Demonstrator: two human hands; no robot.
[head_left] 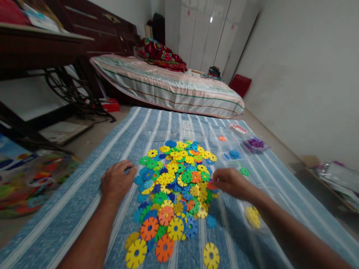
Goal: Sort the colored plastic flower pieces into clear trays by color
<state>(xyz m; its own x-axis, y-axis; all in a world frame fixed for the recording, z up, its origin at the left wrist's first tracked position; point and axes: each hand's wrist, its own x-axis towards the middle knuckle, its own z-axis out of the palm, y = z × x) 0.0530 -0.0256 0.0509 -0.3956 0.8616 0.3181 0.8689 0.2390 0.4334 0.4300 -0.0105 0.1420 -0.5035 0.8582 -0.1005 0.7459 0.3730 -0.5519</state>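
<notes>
A loose pile of notched plastic discs (168, 177) in yellow, green, blue and orange spreads over the striped cloth. My left hand (117, 180) rests on the cloth at the pile's left edge, thumb apart from the bent fingers, with no disc visible in it. At the pile's right side, my right hand (231, 182) pinches an orange disc (211, 185) between thumb and fingers. To the right stand clear plastic boxes: one holds yellow discs (252, 216), another blue discs (234, 154), a third an orange disc (222, 138). A green disc (244, 171) lies among them.
A clear box of purple pieces (255, 143) stands at the far right of the striped cloth (92, 201). Beyond it is a bed (168, 87). A sewing machine table (42, 48) and a bag of colourful pieces (39, 183) are at left; a wall (308, 74) rises at right.
</notes>
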